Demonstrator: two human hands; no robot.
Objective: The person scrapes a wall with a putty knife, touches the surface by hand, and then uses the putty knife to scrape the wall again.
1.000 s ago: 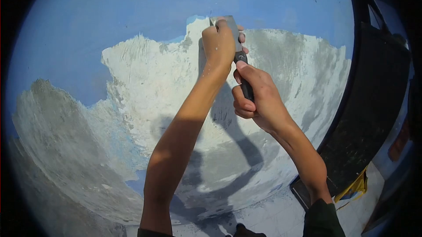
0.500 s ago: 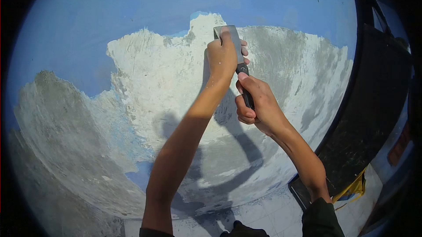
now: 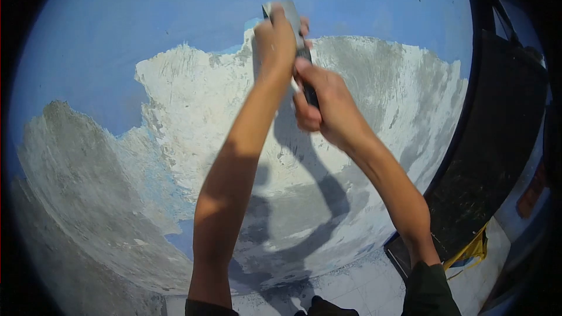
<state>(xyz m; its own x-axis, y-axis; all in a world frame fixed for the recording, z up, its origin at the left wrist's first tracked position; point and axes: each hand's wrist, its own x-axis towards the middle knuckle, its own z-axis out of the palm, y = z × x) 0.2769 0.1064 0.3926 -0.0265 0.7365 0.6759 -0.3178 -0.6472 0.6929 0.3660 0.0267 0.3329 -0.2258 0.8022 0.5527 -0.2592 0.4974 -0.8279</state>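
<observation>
A metal scraper (image 3: 291,16) with a black handle is pressed flat against a blue painted wall (image 3: 146,23). My left hand (image 3: 274,43) pushes on the blade with its fingers over the top. Just below it, my right hand (image 3: 322,102) is wrapped around the handle. The blade's tip sits at the upper edge of a big scraped patch (image 3: 199,117), where white and grey plaster shows under the blue paint. Both arms cast shadows down the wall.
A dark door or panel (image 3: 497,140) stands at the right edge of the wall. Yellow material (image 3: 471,248) lies at its foot. A pale tiled floor (image 3: 363,287) runs along the bottom.
Both hands and the scraper have pushed upward along the wall, from the top of the bare patch into the blue paint above it.
</observation>
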